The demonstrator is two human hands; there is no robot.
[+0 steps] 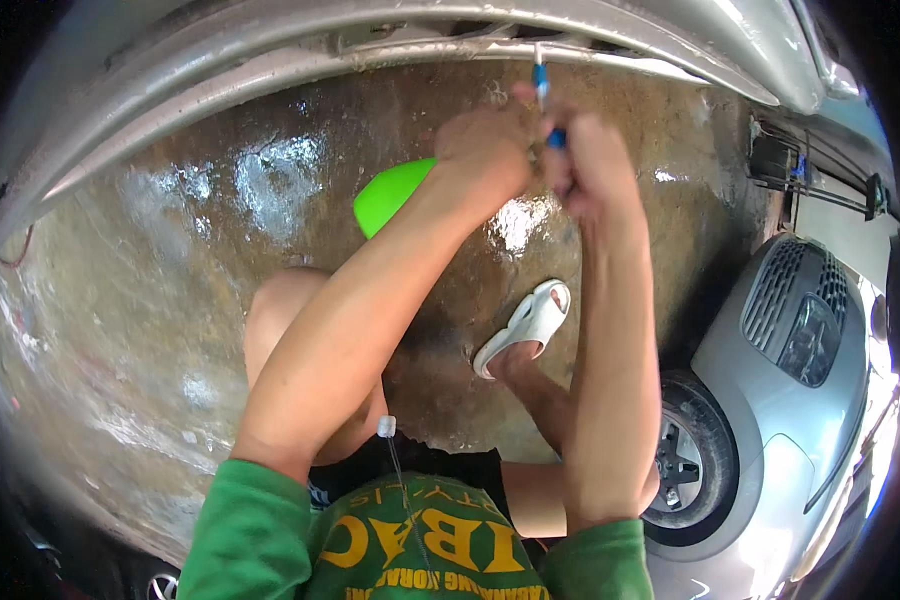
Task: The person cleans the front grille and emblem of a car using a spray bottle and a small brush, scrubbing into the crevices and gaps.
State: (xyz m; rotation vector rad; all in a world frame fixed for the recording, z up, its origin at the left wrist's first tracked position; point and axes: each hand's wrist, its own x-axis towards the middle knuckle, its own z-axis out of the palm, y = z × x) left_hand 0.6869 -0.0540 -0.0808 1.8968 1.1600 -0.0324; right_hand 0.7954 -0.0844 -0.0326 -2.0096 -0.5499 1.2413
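My right hand (589,161) grips a slim blue-and-white tool (541,78). Its narrow white end points up to the lower edge of a silver car body (285,56); whether it touches is unclear. My left hand (487,139) is close beside the right one, its fingers blurred, and what it holds cannot be made out. Partly behind my left forearm shows a bright green plastic container (394,196). Whether that hand has hold of it or it rests on the floor is hidden.
Wet concrete floor (217,300) with shiny puddles lies beneath me. My foot wears a white slide sandal (529,322). Another silver car (765,420) stands close on the right, its front wheel (682,457) near my right elbow. A dark metal rack (810,169) is beyond it.
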